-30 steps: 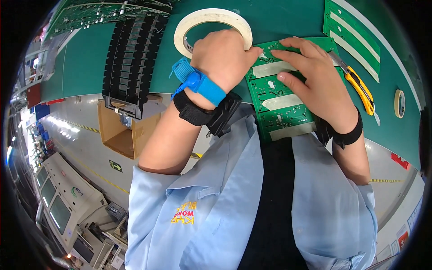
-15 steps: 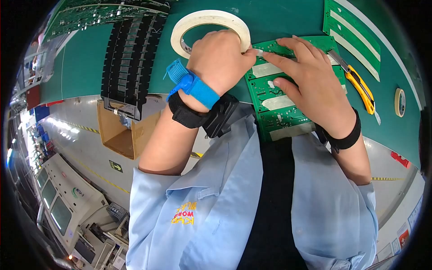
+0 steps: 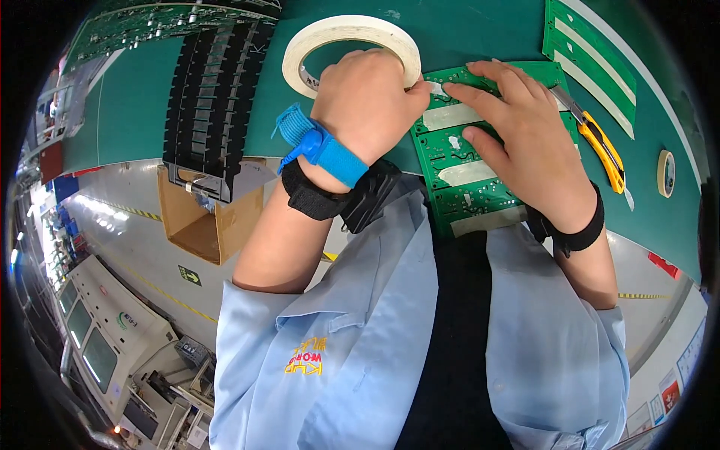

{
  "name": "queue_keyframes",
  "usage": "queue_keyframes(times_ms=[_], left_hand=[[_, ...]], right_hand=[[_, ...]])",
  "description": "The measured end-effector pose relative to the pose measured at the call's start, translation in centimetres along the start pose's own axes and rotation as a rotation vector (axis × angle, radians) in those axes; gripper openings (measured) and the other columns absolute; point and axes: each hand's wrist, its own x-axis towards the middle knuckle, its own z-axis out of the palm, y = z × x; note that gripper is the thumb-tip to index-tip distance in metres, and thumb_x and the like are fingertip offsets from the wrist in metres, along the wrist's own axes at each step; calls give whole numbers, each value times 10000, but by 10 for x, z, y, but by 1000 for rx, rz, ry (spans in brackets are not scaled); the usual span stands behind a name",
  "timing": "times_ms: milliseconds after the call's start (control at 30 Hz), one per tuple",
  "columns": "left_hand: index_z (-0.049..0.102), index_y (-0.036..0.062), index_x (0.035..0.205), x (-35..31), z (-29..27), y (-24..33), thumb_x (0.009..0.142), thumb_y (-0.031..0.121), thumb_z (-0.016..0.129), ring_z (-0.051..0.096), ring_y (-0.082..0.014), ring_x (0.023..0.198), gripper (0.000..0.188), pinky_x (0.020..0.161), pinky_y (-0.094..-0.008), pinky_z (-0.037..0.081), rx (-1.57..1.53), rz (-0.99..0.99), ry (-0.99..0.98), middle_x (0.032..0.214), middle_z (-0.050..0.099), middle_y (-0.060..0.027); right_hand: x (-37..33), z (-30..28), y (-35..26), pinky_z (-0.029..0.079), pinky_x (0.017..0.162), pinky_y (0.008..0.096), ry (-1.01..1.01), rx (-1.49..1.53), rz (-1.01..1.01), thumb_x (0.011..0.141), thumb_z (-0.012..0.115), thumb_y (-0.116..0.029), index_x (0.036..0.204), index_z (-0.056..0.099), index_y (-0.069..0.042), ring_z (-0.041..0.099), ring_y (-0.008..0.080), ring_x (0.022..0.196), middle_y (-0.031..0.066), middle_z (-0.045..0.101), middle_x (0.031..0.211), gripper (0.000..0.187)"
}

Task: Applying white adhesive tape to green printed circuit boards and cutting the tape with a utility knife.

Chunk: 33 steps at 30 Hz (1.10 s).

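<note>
A large roll of cream masking tape is gripped in my left hand, whose fingers curl through its ring. The thumb of that hand is by a short white bit of tape at the upper left of a green circuit board. Strips of pale tape run across this board. My right hand lies over it with fingers spread, the index fingertip beside the white bit and the thumb above a strip. Right of the board rests a yellow utility knife, its blade end at the board's edge.
Another taped green board lies at the far right, and a small tape roll near the right edge. A black slotted rack stands at left, beside more circuit boards. Below the table edge sits a cardboard box.
The view has shifted very slightly. Both hands keep nearly the same pose, the left still on the tape roll and the right still over the board.
</note>
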Motion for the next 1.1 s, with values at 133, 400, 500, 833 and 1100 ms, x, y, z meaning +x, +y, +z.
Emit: queue_keyframes(times_ms=[133, 400, 500, 833, 1100], left_hand=[[681, 4, 742, 0, -2, 1, 759, 253, 674, 650, -345, 730, 250, 656, -447, 532, -3, -9, -12, 707, 659, -173], [684, 4, 747, 0, -1, 2, 758, 254, 670, 651, -343, 735, 251, 658, -446, 533, -1, -14, 1, 714, 661, -172], [684, 3, 749, -1, -1, 1, 759, 255, 669, 651, -343, 736, 253, 659, -446, 534, -1, -20, -5, 716, 662, -172], [680, 7, 736, 0, 0, 0, 753, 246, 653, 652, -338, 730, 241, 652, -450, 533, 4, -3, 4, 712, 660, -171], [673, 10, 717, 0, 1, 0, 752, 232, 637, 652, -338, 721, 227, 645, -449, 531, -7, -2, 18, 700, 654, -174]], right_hand=[[-1, 1, 4, 411, 958, 426, 38, 23, -11, 771, 678, -91, 1168, 616, -120, 503, 317, 1165, 102, 544, 1247, 403], [-1, 1, 2, 410, 963, 430, 46, 31, 3, 772, 671, -86, 1173, 621, -143, 499, 320, 1173, 103, 544, 1245, 408], [0, 2, 0, 418, 956, 435, 48, 8, -10, 770, 667, -81, 1171, 620, -143, 499, 326, 1175, 103, 545, 1241, 409], [3, 2, -5, 430, 940, 428, 25, -93, 8, 783, 638, -63, 1199, 614, -195, 514, 318, 1152, 100, 550, 1219, 438], [4, 1, -9, 424, 928, 423, 20, -99, -4, 804, 593, -38, 1212, 600, -181, 518, 304, 1131, 108, 541, 1228, 432]])
